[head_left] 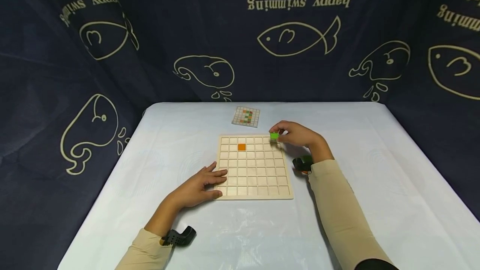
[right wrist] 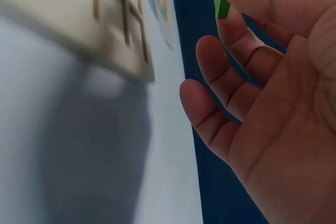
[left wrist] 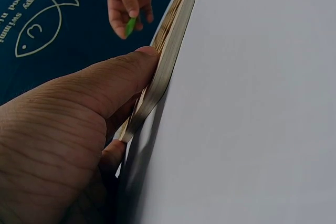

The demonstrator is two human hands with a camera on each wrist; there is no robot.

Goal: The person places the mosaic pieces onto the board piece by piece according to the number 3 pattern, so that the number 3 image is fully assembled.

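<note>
The right hand (head_left: 296, 133) pinches a green tile (head_left: 274, 136) over a gridded board (head_left: 256, 171) (an orange tile (head_left: 241, 147) sits left of that grip); farther left, the left hand (head_left: 198, 186) touches the board, fingers apart.

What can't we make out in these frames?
Gridded card: head view, too small to read its cells reliably; right wrist view, blurred.
Board: head view, cells under the left hand are covered by its fingers.
Green piece: right wrist view, upper part cut off by the top edge.
Green and orange patches: head view, unidentifiable, partly covered by the wrist camera.
</note>
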